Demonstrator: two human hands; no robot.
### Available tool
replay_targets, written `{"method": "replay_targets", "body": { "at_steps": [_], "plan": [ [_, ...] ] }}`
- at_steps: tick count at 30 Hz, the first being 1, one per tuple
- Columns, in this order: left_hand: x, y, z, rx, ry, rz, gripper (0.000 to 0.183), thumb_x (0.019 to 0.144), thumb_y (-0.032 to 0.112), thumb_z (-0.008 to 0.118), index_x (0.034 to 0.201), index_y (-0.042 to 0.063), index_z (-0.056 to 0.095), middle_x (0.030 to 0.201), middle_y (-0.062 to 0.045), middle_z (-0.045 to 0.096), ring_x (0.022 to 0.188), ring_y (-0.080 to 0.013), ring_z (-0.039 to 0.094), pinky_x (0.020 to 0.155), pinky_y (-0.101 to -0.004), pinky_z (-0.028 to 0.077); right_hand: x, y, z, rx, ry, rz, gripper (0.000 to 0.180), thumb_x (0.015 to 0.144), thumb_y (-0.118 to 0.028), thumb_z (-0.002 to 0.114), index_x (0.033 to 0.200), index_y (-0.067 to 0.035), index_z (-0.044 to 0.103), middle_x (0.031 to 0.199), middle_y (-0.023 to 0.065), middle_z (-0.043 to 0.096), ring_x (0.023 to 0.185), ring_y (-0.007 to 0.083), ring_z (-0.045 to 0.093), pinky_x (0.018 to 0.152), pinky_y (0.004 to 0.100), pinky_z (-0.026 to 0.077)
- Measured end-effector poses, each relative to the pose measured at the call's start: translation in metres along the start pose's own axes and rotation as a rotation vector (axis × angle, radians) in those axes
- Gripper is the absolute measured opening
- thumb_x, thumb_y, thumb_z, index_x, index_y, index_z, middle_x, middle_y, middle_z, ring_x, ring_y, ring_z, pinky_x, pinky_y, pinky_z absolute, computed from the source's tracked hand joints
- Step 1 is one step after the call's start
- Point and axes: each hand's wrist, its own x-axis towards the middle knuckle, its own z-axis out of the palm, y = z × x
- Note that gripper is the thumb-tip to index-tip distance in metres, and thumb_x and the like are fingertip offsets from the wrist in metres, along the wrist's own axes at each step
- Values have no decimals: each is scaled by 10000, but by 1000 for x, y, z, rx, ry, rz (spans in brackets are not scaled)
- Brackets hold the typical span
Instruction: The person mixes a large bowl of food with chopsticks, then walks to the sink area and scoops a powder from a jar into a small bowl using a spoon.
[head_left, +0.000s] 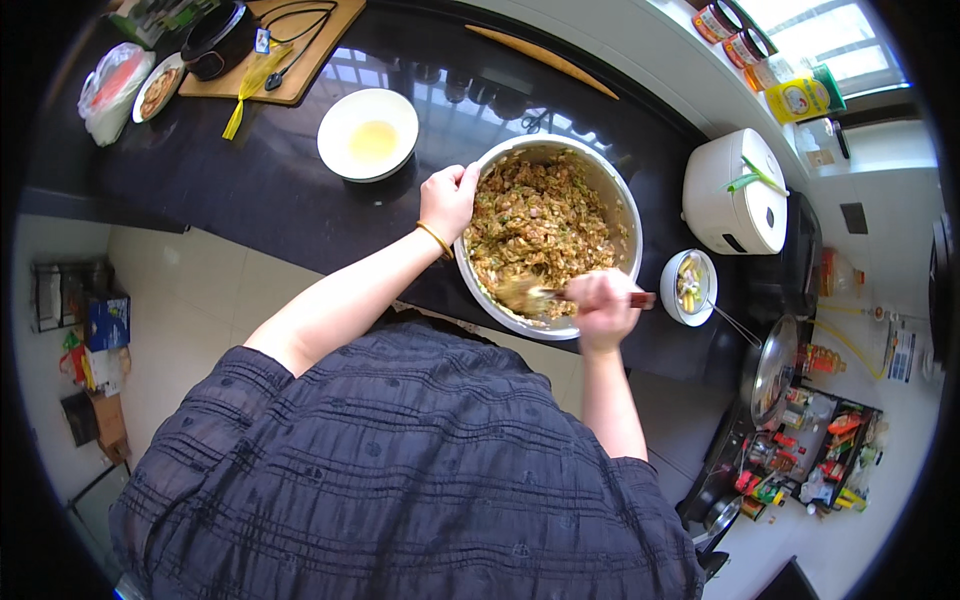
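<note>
A large metal mixing bowl (636, 225) stands on the dark counter, holding a chunky brown minced mixture (551, 217) with green bits. My left hand (448, 201) grips the bowl's rim on its left side. In my right hand (602, 309) is the dark reddish handle of a stirring utensil (553, 294). Its working end is blurred and coated with mixture near the bowl's front, so its exact kind is hard to tell. Left of the big bowl sits a white bowl (334, 135) with a little yellow liquid (373, 141) at its bottom.
To the right are a white rice cooker (705, 180) with green onion on its lid and a small bowl (667, 289) containing a strainer and cut pieces. A wooden board (330, 45) bears a black appliance (217, 41) and cord. A glass lid (776, 371) lies near the stove.
</note>
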Motion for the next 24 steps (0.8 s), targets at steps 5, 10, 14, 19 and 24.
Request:
{"method": "replay_targets", "body": {
  "at_steps": [5,10,14,19,24],
  "plan": [
    [2,0,0,2,28,27,379,829,278,529,606,-27,503,487,-136,441,436,-165,392,451,-312,348,50,62,26,-93,-140,-118,332,808,-26,427,488,-63,348,479,-23,361,429,72,350,404,238,262],
    [-1,0,-3,32,34,25,367,824,276,536,613,-24,522,485,-123,451,434,-145,390,451,-303,350,66,20,-19,-123,-27,-87,318,835,-52,410,520,-62,366,489,-25,348,422,65,320,399,234,241],
    [-3,2,-3,58,37,24,373,829,279,538,604,-19,523,468,-90,444,439,-105,380,444,-293,342,43,8,-10,-6,-235,-1,288,809,-31,412,526,-33,359,498,-2,362,429,81,315,410,242,249],
    [-1,3,2,59,39,51,374,818,294,539,609,-15,525,506,-159,458,427,-207,416,466,-330,367,90,60,8,-56,-221,-71,250,823,-43,417,573,-48,408,500,-16,376,416,74,336,387,227,246],
    [-5,5,-3,108,85,53,382,811,315,541,620,-16,544,519,-157,486,458,-202,467,478,-324,385,97,6,-65,61,-70,-23,278,851,-69,378,574,-81,358,476,-12,294,397,86,271,387,241,232]
  ]
}}
